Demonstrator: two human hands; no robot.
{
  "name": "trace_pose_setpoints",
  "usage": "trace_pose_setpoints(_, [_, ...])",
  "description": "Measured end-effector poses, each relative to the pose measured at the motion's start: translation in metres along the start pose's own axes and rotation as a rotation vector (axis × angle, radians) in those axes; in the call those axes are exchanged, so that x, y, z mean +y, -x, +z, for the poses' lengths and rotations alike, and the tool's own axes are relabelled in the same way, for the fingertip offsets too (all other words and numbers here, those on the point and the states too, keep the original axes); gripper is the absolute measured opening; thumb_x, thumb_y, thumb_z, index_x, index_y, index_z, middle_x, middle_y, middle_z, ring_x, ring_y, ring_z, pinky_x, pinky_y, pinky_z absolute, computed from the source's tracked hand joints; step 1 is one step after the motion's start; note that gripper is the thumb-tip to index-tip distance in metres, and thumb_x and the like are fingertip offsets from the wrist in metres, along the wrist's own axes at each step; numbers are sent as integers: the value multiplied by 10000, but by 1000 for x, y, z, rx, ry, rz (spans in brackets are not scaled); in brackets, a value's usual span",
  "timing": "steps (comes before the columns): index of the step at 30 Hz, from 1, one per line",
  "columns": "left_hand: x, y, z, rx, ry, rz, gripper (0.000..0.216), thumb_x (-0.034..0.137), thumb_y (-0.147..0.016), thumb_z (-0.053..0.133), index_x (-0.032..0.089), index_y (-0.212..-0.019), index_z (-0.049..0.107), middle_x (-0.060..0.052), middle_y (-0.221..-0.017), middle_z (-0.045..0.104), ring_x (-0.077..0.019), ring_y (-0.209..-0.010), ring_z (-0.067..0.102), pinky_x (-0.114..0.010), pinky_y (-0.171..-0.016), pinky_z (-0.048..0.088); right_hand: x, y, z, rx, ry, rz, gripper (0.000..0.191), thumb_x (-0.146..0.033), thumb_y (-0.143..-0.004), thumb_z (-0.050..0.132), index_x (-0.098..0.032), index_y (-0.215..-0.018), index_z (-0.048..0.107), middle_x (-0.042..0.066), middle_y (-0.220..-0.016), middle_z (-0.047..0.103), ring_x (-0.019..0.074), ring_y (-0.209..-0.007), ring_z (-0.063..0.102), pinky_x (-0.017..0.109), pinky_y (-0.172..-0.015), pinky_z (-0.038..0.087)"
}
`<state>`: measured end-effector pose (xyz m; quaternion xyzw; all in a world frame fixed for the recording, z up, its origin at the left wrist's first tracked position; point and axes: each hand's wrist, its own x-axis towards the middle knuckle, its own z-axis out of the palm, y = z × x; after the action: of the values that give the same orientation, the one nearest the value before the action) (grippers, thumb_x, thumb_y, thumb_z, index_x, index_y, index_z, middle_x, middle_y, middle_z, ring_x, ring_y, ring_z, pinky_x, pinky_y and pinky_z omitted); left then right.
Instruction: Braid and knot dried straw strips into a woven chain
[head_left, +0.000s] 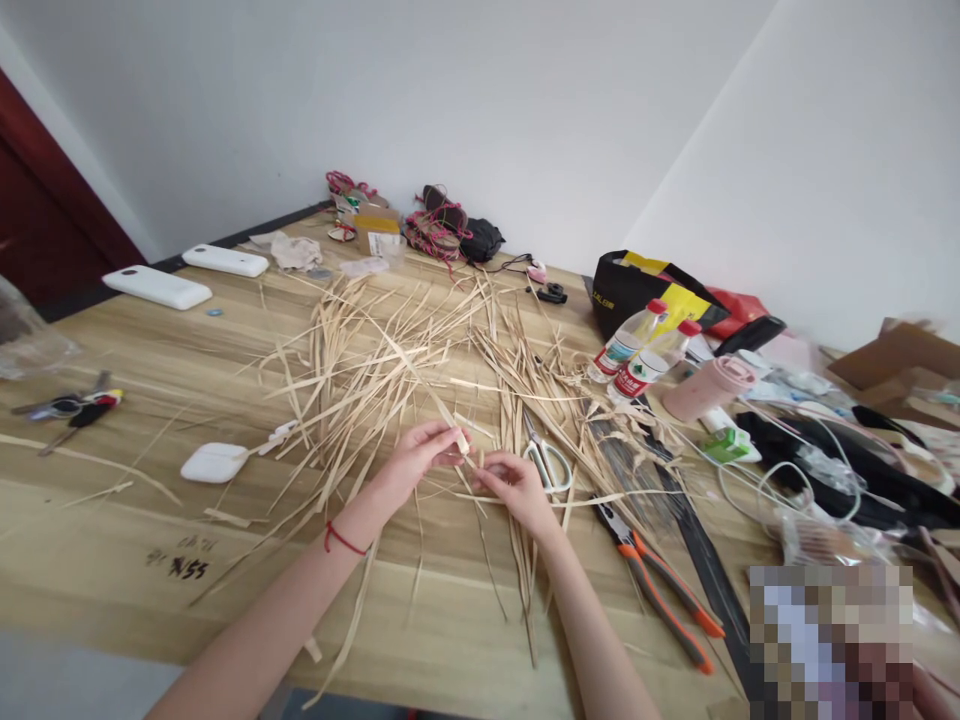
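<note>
Over the middle of the table, my left hand [421, 458] pinches a pale flat straw strip [429, 378], which slants up and away to the left. A small folded piece of the strip [463, 441] shows at its fingertips. Close beside it on the right, my right hand [514, 487] has thumb and forefinger pressed together on a thin end of straw. The fingertips of both hands nearly meet. Around and behind them spreads a loose heap of straw strips [352, 350]. White-handled scissors [551, 467] lie just beyond my right hand, partly under straw.
Orange-and-grey pliers [664, 585] lie to the right. Two bottles [637, 355], a pink tumbler [709, 388] and a black-and-yellow bag [652, 290] stand farther back. A white case [214, 462] and tools [79, 408] lie left. A blurred-out patch [832, 640] covers the lower right.
</note>
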<state>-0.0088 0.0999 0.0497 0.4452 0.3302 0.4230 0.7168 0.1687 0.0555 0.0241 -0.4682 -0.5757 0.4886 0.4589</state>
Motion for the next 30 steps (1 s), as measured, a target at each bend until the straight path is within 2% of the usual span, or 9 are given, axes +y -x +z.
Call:
trace_pose_setpoints(11, [-6, -2, -1, -23, -50, 2, 235, 359, -727, 650, 140, -813, 650, -50, -813, 665, -181, -777, 623, -306, -718, 519, -3, 1, 2, -14, -40, 31, 235, -390, -710, 663, -188, -813, 602, 25, -683, 675, 181, -648, 665, 306, -635, 549])
trace_pose_setpoints(16, [-9, -2, 0, -54, -70, 43, 212, 345, -746, 631, 135, -769, 652, -45, -792, 654, -161, -747, 602, -291, -705, 508, -5, 1, 5, -5, -124, 52, 351, -395, -665, 701, -213, -891, 505, 15, -734, 662, 192, -705, 672, 334, -674, 552])
trace_pose_setpoints(21, [-10, -2, 0, -18, -132, 40, 216, 341, -727, 648, 133, -785, 660, -48, -790, 658, -163, -738, 602, -283, -691, 496, -5, 0, 8, 12, -191, 22, 424, -383, -630, 727, -233, -897, 433, 2, -871, 604, 176, -740, 670, 324, -701, 546])
trace_pose_setpoints(27, [-9, -2, 1, -11, -188, 48, 236, 353, -714, 655, 134, -803, 657, -54, -789, 658, -172, -740, 610, -300, -704, 508, -3, 1, 6, 19, -70, -38, 292, -311, -710, 661, -219, -897, 456, 7, -818, 607, 161, -730, 643, 312, -682, 521])
trace_pose_setpoints(30, [-10, -2, 3, 8, -204, 55, 232, 354, -709, 659, 134, -781, 654, -47, -760, 654, -166, -718, 609, -295, -696, 510, -5, 1, 6, 53, 58, -110, 312, -265, -714, 646, -220, -964, 466, 24, -901, 598, 144, -734, 617, 287, -660, 505])
